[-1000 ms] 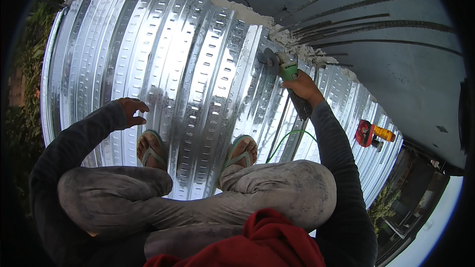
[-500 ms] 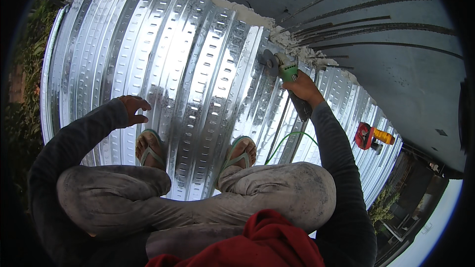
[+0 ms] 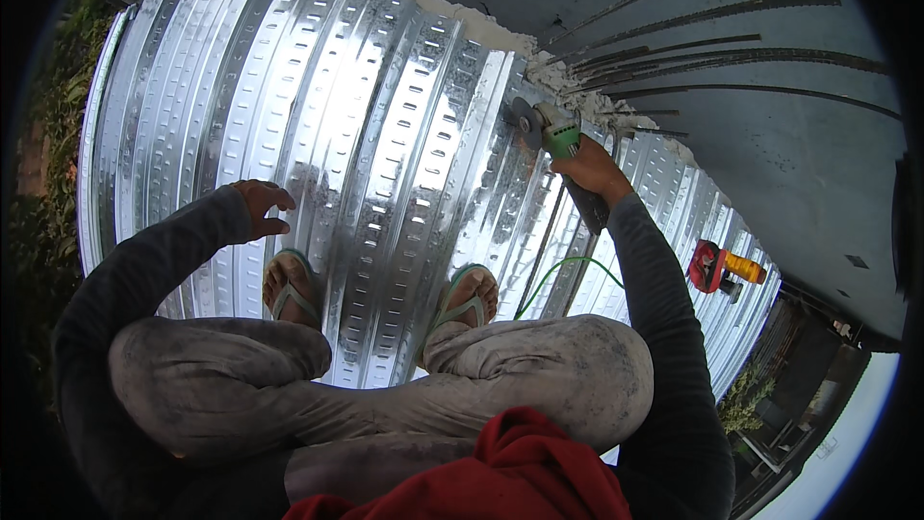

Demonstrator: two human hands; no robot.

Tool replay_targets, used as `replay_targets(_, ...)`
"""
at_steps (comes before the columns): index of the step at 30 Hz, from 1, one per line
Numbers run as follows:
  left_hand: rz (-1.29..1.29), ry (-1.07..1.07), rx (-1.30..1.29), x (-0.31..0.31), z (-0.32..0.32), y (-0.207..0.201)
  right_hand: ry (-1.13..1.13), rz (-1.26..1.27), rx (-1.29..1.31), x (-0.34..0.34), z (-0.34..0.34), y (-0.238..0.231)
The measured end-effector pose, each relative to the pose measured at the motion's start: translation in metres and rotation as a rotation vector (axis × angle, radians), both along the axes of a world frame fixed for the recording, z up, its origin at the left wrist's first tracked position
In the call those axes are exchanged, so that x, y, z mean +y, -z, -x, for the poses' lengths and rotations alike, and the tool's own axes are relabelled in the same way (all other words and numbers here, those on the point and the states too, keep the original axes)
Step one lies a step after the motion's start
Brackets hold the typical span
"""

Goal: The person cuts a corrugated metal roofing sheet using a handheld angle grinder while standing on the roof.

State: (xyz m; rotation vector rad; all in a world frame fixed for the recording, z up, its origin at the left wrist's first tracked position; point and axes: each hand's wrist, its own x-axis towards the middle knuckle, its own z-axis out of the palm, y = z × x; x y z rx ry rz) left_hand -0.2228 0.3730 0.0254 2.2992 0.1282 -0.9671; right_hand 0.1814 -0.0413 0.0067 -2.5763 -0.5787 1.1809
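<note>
Your right hand (image 3: 593,170) is wrapped around the body of the angle grinder (image 3: 563,140), so the tool lies within that grip; your left hand (image 3: 260,210) is well apart to the left, loosely curled with nothing in it. The grinder's long axis slants from its tail, near and slightly right, to its head, far and slightly left. The cutting disc (image 3: 526,122) sits on the head's left side, far and left of your right hand, over the ribbed metal sheet (image 3: 332,125) and near the broken concrete edge (image 3: 558,77). Whether disc and metal touch, I cannot tell.
</note>
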Motion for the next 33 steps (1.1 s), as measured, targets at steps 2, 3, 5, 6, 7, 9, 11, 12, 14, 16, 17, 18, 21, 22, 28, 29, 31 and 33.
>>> replay_targets(2,-0.009,0.007,-0.02,0.001,0.001,0.002,-0.026,-0.028,0.004,0.001,-0.002,0.0)
replay_targets(3,-0.008,0.005,-0.023,0.001,0.001,0.002,-0.039,-0.042,0.006,0.002,-0.002,-0.001)
replay_targets(5,-0.006,0.001,-0.029,0.002,0.0,0.0,-0.036,-0.036,-0.004,0.005,-0.002,-0.004)
replay_targets(6,-0.009,0.003,-0.028,0.001,-0.001,-0.001,-0.035,-0.034,-0.009,0.006,-0.003,-0.006)
replay_targets(7,-0.013,0.005,-0.026,0.001,-0.002,-0.002,-0.042,-0.03,-0.022,0.007,-0.004,-0.004)
replay_targets(9,-0.015,0.004,-0.023,0.001,-0.003,-0.003,-0.056,-0.024,-0.047,0.008,-0.007,-0.002)
replay_targets(11,-0.011,-0.008,-0.023,0.003,-0.002,-0.001,-0.065,-0.029,-0.03,0.011,-0.008,-0.005)
replay_targets(12,-0.01,-0.009,-0.033,0.002,0.001,0.001,-0.071,-0.032,-0.022,0.015,-0.007,-0.006)
replay_targets(14,-0.006,-0.009,-0.051,0.001,0.003,0.003,0.015,-0.082,0.022,0.011,-0.006,-0.007)
replay_targets(16,-0.015,-0.016,-0.043,0.001,-0.001,-0.001,0.084,-0.111,0.0,0.005,-0.006,-0.01)
replay_targets(17,-0.018,-0.02,-0.035,0.0,-0.002,-0.004,0.109,-0.114,-0.04,0.002,-0.005,-0.014)
replay_targets(18,-0.014,-0.02,-0.011,0.0,0.0,-0.006,0.134,-0.116,-0.08,0.0,-0.005,-0.017)
replay_targets(21,0.002,-0.02,0.05,0.0,0.0,-0.011,0.05,-0.143,-0.035,-0.002,-0.009,-0.02)
replay_targets(22,0.006,-0.025,0.071,-0.001,-0.004,-0.014,0.049,-0.141,-0.014,-0.008,-0.013,-0.012)
replay_targets(28,-0.003,0.005,-0.016,0.002,0.003,-0.004,0.05,-0.112,0.054,0.003,-0.003,-0.004)
replay_targets(29,-0.003,-0.003,-0.002,0.0,0.0,-0.005,0.048,-0.112,0.032,0.002,-0.003,0.0)
replay_targets(31,-0.005,-0.005,0.016,-0.002,-0.003,-0.005,0.046,-0.113,-0.011,-0.001,-0.004,0.006)
replay_targets(33,-0.015,-0.001,0.029,-0.003,-0.003,-0.005,0.032,-0.102,0.011,0.004,-0.003,0.004)
